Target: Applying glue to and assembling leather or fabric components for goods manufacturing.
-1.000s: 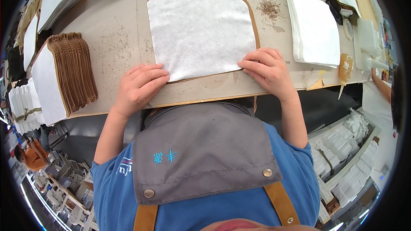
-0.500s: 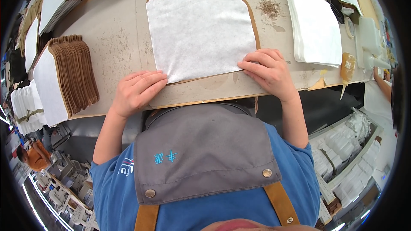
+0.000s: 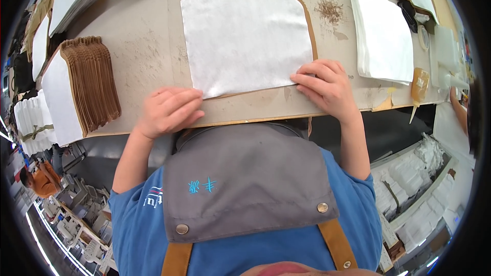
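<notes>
A white fabric-like sheet (image 3: 245, 36) lies flat over a slightly larger brown panel (image 3: 307, 13), whose edge shows along the far and right sides and as a thin line at the near side. At the near left corner, my left hand (image 3: 171, 112) touches the sheet with its fingertips, thumb apart below them. My right hand (image 3: 327, 89) pinches the sheet's near right corner between fingers and thumb.
A stack of brown panels (image 3: 94, 82) with a white top stands at the left. White sheets (image 3: 383, 36) are piled at the right, beside an amber nozzle bottle (image 3: 420, 84). The table's front edge (image 3: 245, 121) runs just before me.
The sheet, panel and table items appear shifted slightly to the right in the view. My left thumb has come away from the fingers; my right hand stays at its corner.
</notes>
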{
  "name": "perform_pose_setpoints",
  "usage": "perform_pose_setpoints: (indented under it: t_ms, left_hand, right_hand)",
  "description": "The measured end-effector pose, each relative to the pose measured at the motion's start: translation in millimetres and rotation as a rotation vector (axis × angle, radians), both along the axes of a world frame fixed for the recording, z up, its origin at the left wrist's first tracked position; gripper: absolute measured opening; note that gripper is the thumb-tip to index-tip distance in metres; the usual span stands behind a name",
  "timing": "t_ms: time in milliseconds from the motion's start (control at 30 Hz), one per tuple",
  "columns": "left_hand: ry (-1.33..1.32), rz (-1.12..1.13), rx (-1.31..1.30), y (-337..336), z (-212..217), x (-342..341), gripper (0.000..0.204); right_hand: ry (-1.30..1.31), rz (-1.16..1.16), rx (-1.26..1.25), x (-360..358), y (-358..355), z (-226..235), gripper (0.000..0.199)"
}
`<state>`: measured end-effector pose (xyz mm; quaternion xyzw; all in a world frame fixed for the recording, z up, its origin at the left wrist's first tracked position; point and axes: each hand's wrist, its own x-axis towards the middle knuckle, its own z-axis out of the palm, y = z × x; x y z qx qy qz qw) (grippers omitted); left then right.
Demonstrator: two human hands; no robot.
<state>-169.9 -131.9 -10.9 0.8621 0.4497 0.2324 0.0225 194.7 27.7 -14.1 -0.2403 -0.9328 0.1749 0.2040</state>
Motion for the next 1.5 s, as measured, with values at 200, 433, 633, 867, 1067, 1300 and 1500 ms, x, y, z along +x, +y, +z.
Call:
perform_pose_setpoints:
  t_ms: [200,433,633,867,1067,1300,1500]
  left_hand:
    - [0.236,0.134,-0.148,63,25,-8,0.065]
    - [0.398,-0.091,-0.431,82,9,19,0.084]
    - [0.381,-0.210,-0.511,38,7,24,0.088]
    - [0.301,-0.251,-0.438,28,13,22,0.076]
    - [0.246,-0.217,-0.444,90,13,84,0.083]
    - [0.282,-0.247,-0.499,96,7,92,0.087]
    - [0.308,-0.308,-0.446,104,7,108,0.089]
  right_hand:
    - [-0.011,0.008,0.000,-1,0,1,0.022]
    - [-0.001,0.001,-0.013,-1,-1,0,0.022]
    - [-0.009,-0.002,-0.015,2,1,2,0.022]
    - [0.002,-0.006,-0.010,2,1,0,0.024]
    - [0.019,-0.011,-0.010,4,-2,-3,0.026]
    - [0.436,-0.253,-0.289,33,4,-1,0.022]
    - [0.307,-0.423,-0.129,44,-14,-9,0.020]
